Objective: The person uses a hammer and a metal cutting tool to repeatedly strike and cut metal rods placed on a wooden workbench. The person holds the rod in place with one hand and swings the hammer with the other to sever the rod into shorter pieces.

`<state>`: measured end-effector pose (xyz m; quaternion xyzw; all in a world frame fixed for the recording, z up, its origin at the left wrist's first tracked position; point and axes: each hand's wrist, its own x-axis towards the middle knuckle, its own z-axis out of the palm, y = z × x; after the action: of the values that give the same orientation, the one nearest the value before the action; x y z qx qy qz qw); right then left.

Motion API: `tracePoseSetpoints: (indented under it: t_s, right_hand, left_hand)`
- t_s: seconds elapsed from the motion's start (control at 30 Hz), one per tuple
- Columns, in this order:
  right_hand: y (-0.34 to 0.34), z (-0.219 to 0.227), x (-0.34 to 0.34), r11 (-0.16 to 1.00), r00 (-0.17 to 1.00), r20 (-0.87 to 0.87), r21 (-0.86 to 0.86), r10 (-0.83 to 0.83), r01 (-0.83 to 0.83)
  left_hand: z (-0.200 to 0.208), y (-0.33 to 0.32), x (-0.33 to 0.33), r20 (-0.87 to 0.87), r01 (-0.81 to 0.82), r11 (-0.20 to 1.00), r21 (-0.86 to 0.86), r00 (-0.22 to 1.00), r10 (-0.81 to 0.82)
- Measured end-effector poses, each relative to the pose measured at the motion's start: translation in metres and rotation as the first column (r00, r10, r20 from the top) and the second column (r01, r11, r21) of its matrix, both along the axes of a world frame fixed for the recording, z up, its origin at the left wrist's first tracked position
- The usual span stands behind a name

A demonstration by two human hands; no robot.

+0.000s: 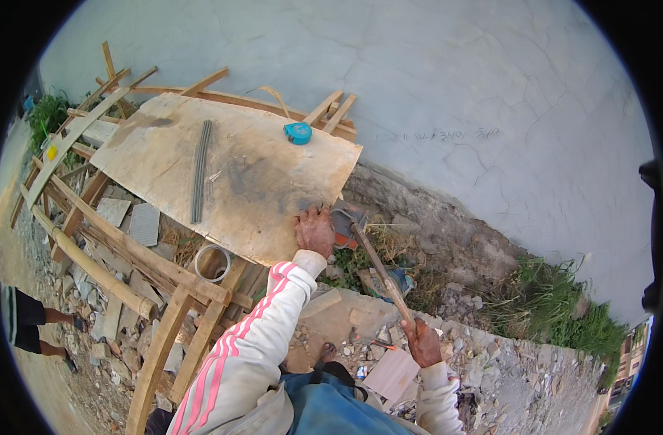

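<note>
My left hand (314, 230) presses down on the right end of a worn plywood board (259, 170), its fingers slightly apart and nothing gripped. My right hand (421, 342) is closed round the lower end of a long wooden handle (381, 272). That handle slants up and left to a dark metal head (348, 214) beside the board's right edge, close to my left fingers. Something orange-red (344, 238) shows just below the head; its kind is unclear. On the board lie a blue tape measure (297, 133) and a bundle of thin grey rods (201, 172).
Wooden beams and a bamboo pole (92, 264) frame the board's left and front; a tape roll (213, 262) rests there. A cracked grey wall (447, 80) rises behind. Rubble, a pinkish tile (391, 375) and grass (563, 312) cover the ground. Another person's legs (38, 330) stand far left.
</note>
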<state>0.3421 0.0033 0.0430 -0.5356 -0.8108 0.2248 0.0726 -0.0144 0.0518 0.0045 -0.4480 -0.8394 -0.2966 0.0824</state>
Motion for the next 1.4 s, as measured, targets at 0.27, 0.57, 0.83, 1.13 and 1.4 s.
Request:
tracePoseSetpoints:
  t_s: [0.27, 0.57, 0.83, 1.13, 1.4]
  right_hand:
    - [-0.029, 0.055, 0.093, 0.652, 0.893, -0.249, -0.756, -0.374, 0.062]
    - [-0.13, 0.023, 0.073, 0.807, 0.887, -0.166, -0.511, -0.43, 0.295]
    - [-0.197, 0.013, 0.016, 0.906, 0.915, -0.133, -0.253, -0.381, 0.34]
    - [-0.144, -0.012, 0.038, 0.886, 0.94, -0.163, -0.413, -0.299, 0.21]
    - [-0.089, -0.069, 0.042, 0.937, 0.874, -0.384, -0.294, -0.297, 0.189]
  left_hand:
    - [-0.007, 0.003, -0.01, -0.004, 0.046, 0.998, -0.045, 0.999, -0.046]
    - [-0.004, 0.005, -0.017, -0.042, 0.111, 0.99, -0.088, 0.992, -0.115]
    - [-0.003, 0.004, -0.019, -0.016, 0.164, 0.985, -0.044, 0.986, -0.165]
    - [0.004, -0.009, -0.031, 0.07, 0.2, 0.98, -0.024, 0.978, -0.198]
    - [0.006, -0.002, -0.034, 0.577, 0.235, 0.957, 0.17, 0.764, -0.29]
